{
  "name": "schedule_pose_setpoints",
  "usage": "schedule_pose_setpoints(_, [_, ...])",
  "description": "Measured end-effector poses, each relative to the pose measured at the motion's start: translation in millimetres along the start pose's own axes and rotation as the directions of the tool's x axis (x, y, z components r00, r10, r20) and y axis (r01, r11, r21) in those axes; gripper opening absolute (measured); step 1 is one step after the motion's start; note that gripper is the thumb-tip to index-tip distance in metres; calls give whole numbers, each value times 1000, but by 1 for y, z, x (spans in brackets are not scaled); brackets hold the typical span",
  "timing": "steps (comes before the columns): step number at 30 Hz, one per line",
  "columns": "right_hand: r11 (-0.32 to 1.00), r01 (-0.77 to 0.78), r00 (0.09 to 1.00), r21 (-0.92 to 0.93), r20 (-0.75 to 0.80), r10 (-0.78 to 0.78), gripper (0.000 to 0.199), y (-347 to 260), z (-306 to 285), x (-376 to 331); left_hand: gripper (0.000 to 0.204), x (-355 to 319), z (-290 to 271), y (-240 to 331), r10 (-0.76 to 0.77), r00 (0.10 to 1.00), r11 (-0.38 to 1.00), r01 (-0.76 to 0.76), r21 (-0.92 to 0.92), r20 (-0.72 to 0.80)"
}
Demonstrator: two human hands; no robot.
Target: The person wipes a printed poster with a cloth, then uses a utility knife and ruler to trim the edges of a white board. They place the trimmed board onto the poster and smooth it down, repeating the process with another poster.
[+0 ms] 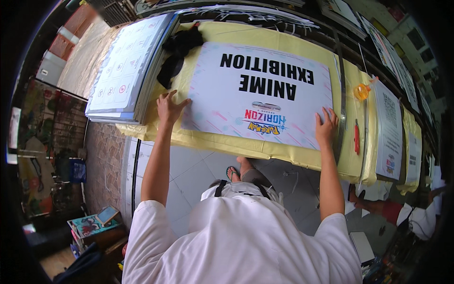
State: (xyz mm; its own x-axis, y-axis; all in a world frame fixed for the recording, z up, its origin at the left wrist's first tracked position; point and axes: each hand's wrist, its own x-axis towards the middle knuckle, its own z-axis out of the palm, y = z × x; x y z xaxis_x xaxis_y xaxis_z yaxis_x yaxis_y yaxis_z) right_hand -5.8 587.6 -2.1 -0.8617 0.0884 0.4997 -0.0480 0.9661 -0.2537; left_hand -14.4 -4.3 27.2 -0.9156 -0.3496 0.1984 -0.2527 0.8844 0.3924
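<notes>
A large white printed board (213, 71) with black lettering and a colourful logo lies flat on a yellow-covered table (227, 144), its print upside down to me. My left hand (172, 108) is at its left edge, fingers spread, with the thumb reaching the border. At the lower right corner, my right hand (326, 125) rests with fingers apart, fingertips on the board. Neither hand grips anything. A crumpled black cloth (183, 45) lies beyond my left hand. A long metal straightedge (341, 94) runs beside the board's right edge.
A tall stack of printed boards (125, 71) stands at the table's left end. To the right lie a red cutter (356, 137), an orange bottle (362, 91) and another printed board (389, 128). Another person (418, 217) is at the far right. More sheets fill racks behind.
</notes>
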Motion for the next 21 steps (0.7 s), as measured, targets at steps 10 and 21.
schedule_pose_setpoints(10, [998,-29,1000,60,3,29,35,-3,-2,2,52,-20,15,11,-95,988,994,88,-61,-122])
schedule_pose_setpoints(21, [998,-60,998,24,-5,60,34,-8,-5,2,73,-88,56,127,373,928,926,-372,-63,-6])
